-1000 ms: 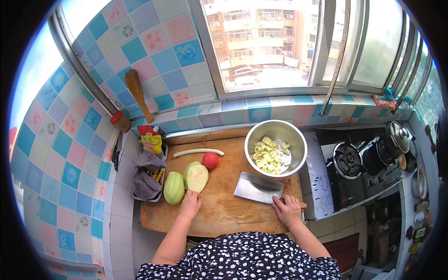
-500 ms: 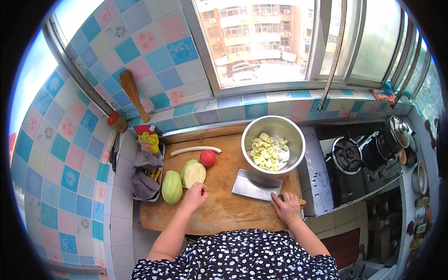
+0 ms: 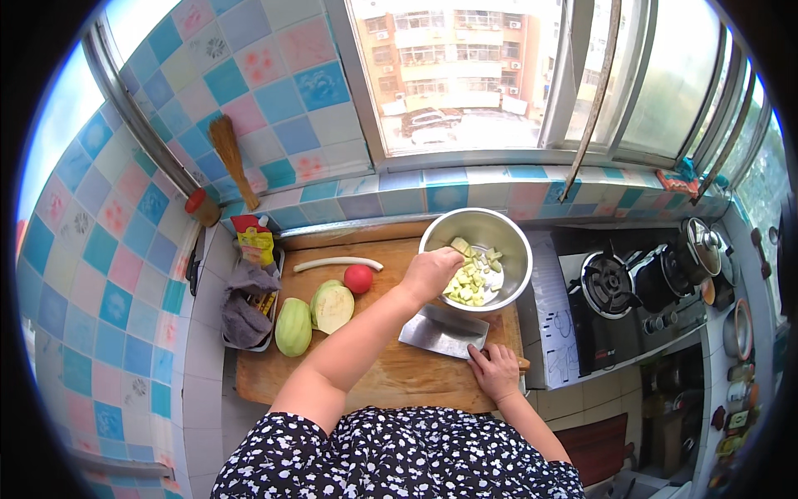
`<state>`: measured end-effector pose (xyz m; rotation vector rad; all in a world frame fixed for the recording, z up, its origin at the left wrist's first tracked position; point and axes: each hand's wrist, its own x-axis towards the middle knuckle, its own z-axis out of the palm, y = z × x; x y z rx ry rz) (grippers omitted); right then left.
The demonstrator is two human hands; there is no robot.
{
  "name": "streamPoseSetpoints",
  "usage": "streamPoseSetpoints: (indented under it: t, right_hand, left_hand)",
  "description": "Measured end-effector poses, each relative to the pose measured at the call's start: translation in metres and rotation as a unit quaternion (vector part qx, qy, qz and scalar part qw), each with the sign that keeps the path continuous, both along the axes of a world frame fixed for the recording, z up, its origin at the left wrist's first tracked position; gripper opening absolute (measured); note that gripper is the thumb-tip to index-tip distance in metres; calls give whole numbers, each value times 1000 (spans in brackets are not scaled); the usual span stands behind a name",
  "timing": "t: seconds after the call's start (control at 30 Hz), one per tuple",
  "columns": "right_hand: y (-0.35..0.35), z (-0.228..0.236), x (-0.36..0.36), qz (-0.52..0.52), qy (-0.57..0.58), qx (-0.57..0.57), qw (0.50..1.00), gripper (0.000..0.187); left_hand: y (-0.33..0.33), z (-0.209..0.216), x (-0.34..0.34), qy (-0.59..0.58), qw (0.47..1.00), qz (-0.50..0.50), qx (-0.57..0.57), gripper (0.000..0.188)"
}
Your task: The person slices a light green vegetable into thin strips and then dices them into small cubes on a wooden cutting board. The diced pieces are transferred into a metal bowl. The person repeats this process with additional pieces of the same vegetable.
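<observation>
My left hand (image 3: 434,273) reaches over the left side of a steel bowl (image 3: 523,274), its fingers drawn together; what they may hold is hidden. Inside the bowl lie pale green vegetable chunks (image 3: 467,293). My right hand (image 3: 497,370) is closed around the handle of a cleaver (image 3: 440,330), whose broad blade lies flat on the wooden cutting board (image 3: 382,378). To the left on the board are a whole peeled pale green vegetable (image 3: 293,327) and a halved one (image 3: 334,308) with its cream cut face up. Behind them sit a red tomato (image 3: 358,279) and a white scallion stalk (image 3: 337,261).
Left of the board stands a tray with a grey cloth (image 3: 245,306) and a yellow-red packet (image 3: 255,241). A gas stove (image 3: 611,283) with pots (image 3: 698,247) is on the right. A whisk broom (image 3: 233,162) leans against the tiled wall.
My left hand has moved from beside the halved vegetable, up and right, to over the bowl. My right hand stays on the cleaver. The whole view has shifted slightly.
</observation>
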<state>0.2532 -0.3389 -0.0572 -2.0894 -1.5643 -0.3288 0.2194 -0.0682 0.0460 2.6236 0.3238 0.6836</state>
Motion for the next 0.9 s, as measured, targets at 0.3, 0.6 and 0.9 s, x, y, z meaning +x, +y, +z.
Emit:
streamPoseSetpoints:
  t: [0.3, 0.6, 0.9]
  right_hand:
    - [-2, -3, -1, -12, -14, -24, 1000, 34]
    - [0, -4, -4, -11, -16, -32, 999, 35]
    - [2, -2, -4, -2, -18, -25, 1000, 35]
  left_hand:
    - [21, 6, -82, -84, 982, 80, -148, 12]
    - [127, -51, -234, -26, 897, 356, -259, 31]
    - [85, -49, -214, 324, 864, 385, 5, 81]
